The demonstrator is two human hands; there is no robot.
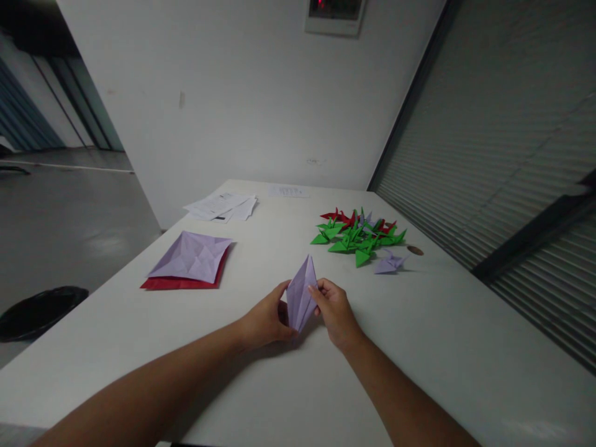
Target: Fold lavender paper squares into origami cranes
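A folded piece of purple paper (300,294), narrow and diamond-shaped, is held between my two hands above the white table (261,397). My left hand (267,320) grips its left edge and lower tip, the thumb near the bottom. On the right side, the thumb and fingers of my right hand (334,307) pinch the paper. Several folded green paper cranes (354,239) lie in a pile at the back right, with red cranes (342,217) behind them. One purple crane (390,263) sits at the pile's front right.
Creased purple sheets (190,256) rest on red sheets (181,284) at the left. Printed papers (221,206) lie farther back. A brown round spot (415,250) is right of the cranes. A black bin (41,312) stands beyond the table's left edge.
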